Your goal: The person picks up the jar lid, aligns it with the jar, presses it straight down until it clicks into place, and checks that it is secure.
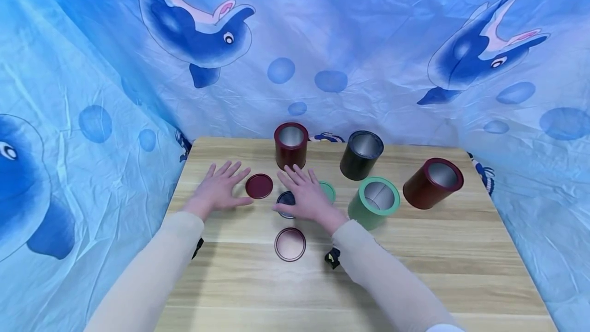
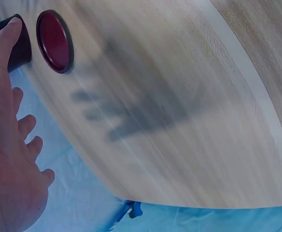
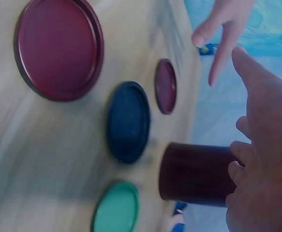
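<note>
My left hand is held over the table with its fingers spread and nothing in it. A dark red round lid lies just right of its fingers. Likewise spread and holding nothing, my right hand hovers over a dark blue lid and partly hides it in the head view. Beside that hand a green lid shows in part. Nearer me lies another dark red lid, shiny with reflected light. A dark red can stands upright beyond the right fingertips, its top uncovered.
To the right stand a black can, a green can and a second dark red can, all with uncovered tops. The wooden table is bordered by blue curtains printed with dolphins.
</note>
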Motion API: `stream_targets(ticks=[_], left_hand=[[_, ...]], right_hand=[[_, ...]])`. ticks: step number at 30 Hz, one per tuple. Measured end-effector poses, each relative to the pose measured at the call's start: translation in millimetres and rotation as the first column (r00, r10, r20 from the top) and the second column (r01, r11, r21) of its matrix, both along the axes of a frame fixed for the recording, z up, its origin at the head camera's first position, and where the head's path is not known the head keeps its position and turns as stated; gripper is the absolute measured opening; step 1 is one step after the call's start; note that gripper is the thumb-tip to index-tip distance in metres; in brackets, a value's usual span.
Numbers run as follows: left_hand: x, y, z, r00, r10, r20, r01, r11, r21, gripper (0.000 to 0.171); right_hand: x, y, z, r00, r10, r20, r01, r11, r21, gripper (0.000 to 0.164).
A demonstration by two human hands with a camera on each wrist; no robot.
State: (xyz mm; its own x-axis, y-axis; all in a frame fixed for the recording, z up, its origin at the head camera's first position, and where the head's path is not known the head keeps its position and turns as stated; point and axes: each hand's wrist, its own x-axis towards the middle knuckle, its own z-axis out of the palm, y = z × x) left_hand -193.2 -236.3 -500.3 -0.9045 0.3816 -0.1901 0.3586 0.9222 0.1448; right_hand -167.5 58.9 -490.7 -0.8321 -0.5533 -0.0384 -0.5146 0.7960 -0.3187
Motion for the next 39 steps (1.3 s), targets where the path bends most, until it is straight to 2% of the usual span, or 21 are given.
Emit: stream_targets(ticks=[10,15,26,39], left_hand=[[-11.9,2.8,-22.6,1.0,-0.01,0.027,0.01,1.0,-0.007,0.099],[-15.0,3.4,-27.1,0.999,-0.012,0.033,0.012,1.0,0.0,0.098],[-23.0,2.5,-40.6,0.999,-0.032,0.041,0.033,0.999,-0.008,0.098],[-25.9,3.5,-41.7,0.998,-0.057,0.034,0.057,0.998,-0.01,0.094]], right_hand=[[-11.1,-24.7,-29.0,0.999,0.005,0.054,-0.006,1.0,0.015,0.093],[-17.1,-31.9,-38.3,0.995,-0.012,0.096,0.01,1.0,0.024,0.091],[-31.4,-42.9,-57.7,0.992,-0.041,0.123,0.031,0.996,0.079,0.094],[-30.6,-49.4,-67.2,0.987,-0.072,0.146,0.059,0.994,0.095,0.095]])
